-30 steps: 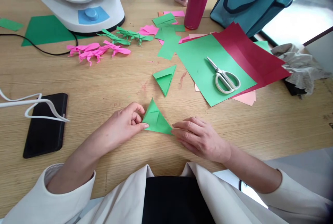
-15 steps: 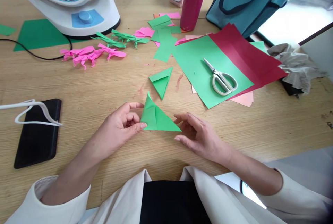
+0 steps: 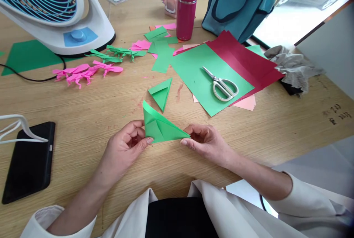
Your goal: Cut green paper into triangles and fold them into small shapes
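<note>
A folded green paper triangle [image 3: 159,127] is held just above the wooden table [image 3: 110,94] between both hands. My left hand [image 3: 125,147] pinches its left corner with thumb and fingers. My right hand [image 3: 204,142] pinches its right tip. One flap of the triangle stands up at the left. A second folded green triangle [image 3: 160,92] lies on the table just beyond it.
White scissors [image 3: 221,86] lie on a green sheet [image 3: 193,72] over red sheets [image 3: 246,62]. Pink folded figures [image 3: 83,72] and green folded figures [image 3: 116,52] sit near a fan [image 3: 55,13]. A black phone [image 3: 27,162] with a white cable lies at left. A magenta bottle [image 3: 186,11] and blue bag [image 3: 238,2] stand behind.
The green triangle has come up off the table. My right hand went from lying flat beside it to pinching its right tip. The view has tilted upward.
</note>
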Demonstrator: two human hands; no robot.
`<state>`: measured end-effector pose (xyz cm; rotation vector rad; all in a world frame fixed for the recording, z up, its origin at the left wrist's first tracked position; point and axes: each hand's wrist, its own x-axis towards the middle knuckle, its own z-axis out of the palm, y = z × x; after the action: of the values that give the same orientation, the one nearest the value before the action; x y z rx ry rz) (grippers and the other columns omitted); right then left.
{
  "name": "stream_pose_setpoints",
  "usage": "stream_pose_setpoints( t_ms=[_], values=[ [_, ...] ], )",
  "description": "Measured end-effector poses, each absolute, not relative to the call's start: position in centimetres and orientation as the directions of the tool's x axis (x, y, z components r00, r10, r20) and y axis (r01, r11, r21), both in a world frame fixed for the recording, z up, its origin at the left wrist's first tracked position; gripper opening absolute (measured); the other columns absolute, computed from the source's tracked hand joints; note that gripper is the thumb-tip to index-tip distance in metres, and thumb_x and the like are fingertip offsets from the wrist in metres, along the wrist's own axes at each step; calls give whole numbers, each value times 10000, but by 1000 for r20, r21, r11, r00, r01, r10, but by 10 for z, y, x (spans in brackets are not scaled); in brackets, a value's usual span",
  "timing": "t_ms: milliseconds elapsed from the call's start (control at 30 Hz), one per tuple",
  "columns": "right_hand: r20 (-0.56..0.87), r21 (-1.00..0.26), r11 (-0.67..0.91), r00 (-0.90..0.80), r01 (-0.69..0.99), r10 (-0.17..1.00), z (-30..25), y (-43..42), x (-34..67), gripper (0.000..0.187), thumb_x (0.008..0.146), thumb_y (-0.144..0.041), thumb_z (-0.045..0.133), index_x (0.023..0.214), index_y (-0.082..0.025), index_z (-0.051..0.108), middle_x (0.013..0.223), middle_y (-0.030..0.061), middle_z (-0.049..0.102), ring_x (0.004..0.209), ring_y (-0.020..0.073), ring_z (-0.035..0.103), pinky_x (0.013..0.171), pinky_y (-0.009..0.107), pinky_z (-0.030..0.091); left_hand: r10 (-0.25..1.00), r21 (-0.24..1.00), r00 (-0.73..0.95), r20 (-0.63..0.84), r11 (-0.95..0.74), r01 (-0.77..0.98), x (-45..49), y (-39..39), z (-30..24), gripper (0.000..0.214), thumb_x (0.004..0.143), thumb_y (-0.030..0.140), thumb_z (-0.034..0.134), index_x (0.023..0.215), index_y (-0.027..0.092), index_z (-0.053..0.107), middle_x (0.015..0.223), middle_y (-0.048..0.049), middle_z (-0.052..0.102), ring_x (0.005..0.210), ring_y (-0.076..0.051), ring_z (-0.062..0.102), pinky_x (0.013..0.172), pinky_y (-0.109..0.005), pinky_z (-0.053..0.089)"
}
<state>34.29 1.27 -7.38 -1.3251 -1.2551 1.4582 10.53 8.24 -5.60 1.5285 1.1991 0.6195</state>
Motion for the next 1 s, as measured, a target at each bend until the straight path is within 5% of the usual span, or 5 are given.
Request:
stream_pose_setpoints(
  t_ms=[433,667,833,1000],
  values=[
    [-165,-985,-160,-62,69,984,-72,13,343,325,846,-458,694,728,-164,622,629,-22,510,581,99,405,514,231,310,912,916,368,-182,21,401,105,81,-58,154,760,346,690,754,217,605,728,3,602,700,-160,560,603,-260,454],
    [-131,-983,-121,-66,139,989,-71,13,340,278,888,-380,637,718,-162,605,628,-21,498,583,99,406,515,231,308,876,939,374,-304,210,272,118,72,-59,198,680,330,754,830,219,686,821,-6,711,753,-177,627,707,-292,507],
    [-143,-977,-128,-75,170,987,-71,13,338,267,883,-361,635,708,-164,596,637,-15,520,589,102,441,520,223,333,880,912,349,-322,191,362,121,67,-66,239,696,386,757,644,195,624,546,36,564,515,-122,484,508,-248,387],
    [-135,-984,-122,-91,130,987,-72,12,336,239,869,-348,665,732,-157,624,671,1,574,609,110,486,538,225,370,872,908,349,-342,212,361,119,63,-77,367,735,436,758,560,185,555,503,36,537,486,-110,471,489,-244,359]
  ],
)
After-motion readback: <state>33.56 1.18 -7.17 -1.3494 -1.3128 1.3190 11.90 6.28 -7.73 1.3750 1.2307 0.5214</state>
